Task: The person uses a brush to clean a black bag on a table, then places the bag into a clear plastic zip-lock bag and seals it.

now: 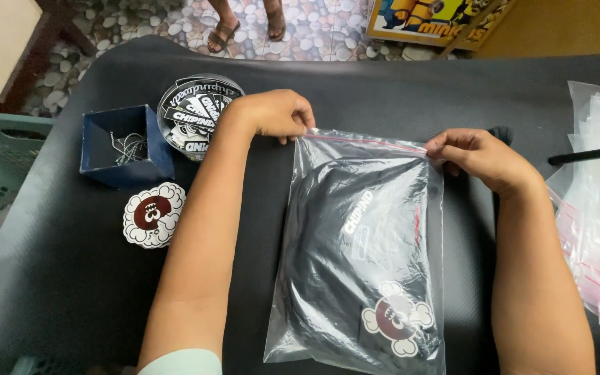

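Left hand (pixel 276 114) and right hand (pixel 470 154) pinch shut on a clear bag's (pixel 366 257) top corners; black garment (pixel 355 236) inside.

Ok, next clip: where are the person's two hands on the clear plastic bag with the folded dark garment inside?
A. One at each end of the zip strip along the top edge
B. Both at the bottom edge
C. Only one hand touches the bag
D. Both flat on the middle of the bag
A: the left hand and the right hand each pinch an end of the red-lined top edge of the clear plastic bag.
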